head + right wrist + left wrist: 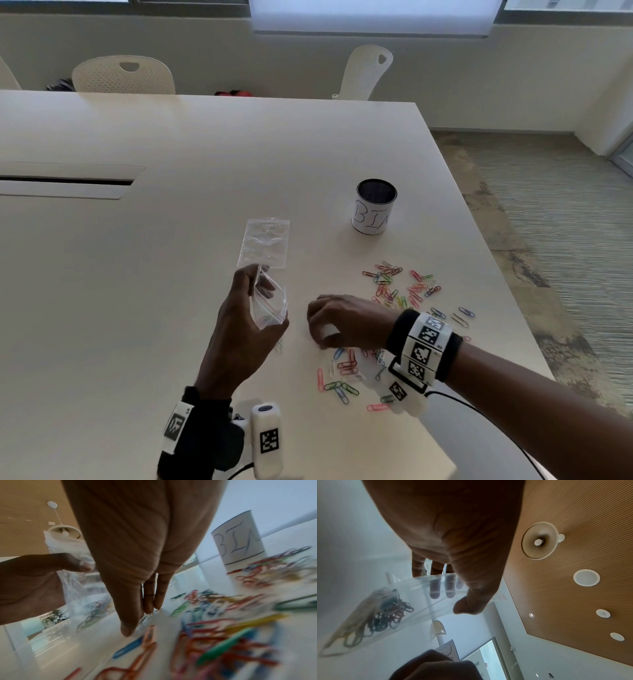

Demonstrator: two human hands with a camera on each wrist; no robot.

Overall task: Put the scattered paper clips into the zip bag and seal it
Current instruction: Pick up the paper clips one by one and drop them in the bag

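My left hand (263,298) holds a clear zip bag (270,317) with a red zip line upright above the table, mouth open. In the left wrist view its fingers (435,588) sit inside the mouth and the thumb lies outside, with several coloured paper clips (385,615) in the bag's bottom. My right hand (323,337) is just right of the bag, fingertips down on the table. In the blurred right wrist view thumb and fingers (152,601) pinch a pale paper clip (148,614). Loose paper clips (344,371) lie beneath that hand, and more paper clips (397,284) lie farther right.
A second, empty clear bag (263,245) lies flat just beyond the held one. A mesh cup labelled BIN (375,209) stands behind the clips. The table's right edge (496,274) runs close to the clips. White chairs (123,75) stand at the far side.
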